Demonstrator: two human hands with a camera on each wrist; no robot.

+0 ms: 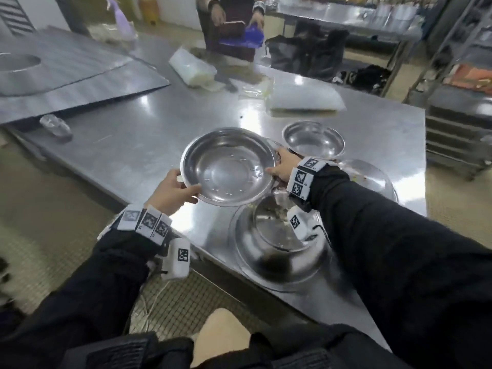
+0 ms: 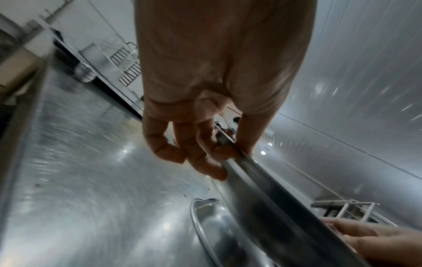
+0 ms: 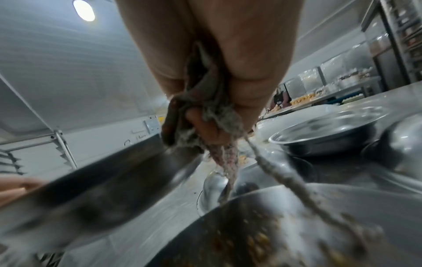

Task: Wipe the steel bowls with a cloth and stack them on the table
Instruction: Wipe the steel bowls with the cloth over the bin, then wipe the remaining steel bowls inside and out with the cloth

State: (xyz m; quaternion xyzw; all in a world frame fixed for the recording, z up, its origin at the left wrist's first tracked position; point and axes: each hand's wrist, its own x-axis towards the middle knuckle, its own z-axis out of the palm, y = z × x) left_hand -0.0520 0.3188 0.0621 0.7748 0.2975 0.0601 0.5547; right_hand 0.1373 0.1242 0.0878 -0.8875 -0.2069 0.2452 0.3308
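A wide steel bowl (image 1: 227,166) is held open side up above the near part of the steel table (image 1: 127,145), clear of the surface. The left hand (image 1: 170,191) grips its near-left rim, thumb over the lip and fingers (image 2: 205,155) curled beneath. The right hand (image 1: 283,166) is at the opposite rim; its fingers are closed round a bunched, frayed grey cloth (image 3: 219,126), and whether they also clamp the rim cannot be told. Strands of the cloth hang down from the fist.

Directly below and to the right of the held bowl a larger bowl (image 1: 279,249) rests on the table, with brownish residue visible inside it. A smaller bowl (image 1: 313,139) stands upright behind the right hand, apart from the others. A further steel vessel (image 1: 372,177) lies at the right, partly hidden by the sleeve.

Farther back on the table lie two white plastic-wrapped packs (image 1: 306,101) and a flat grey sheet (image 1: 80,83). Another person (image 1: 231,22) stands at the far edge, handling a blue bag.
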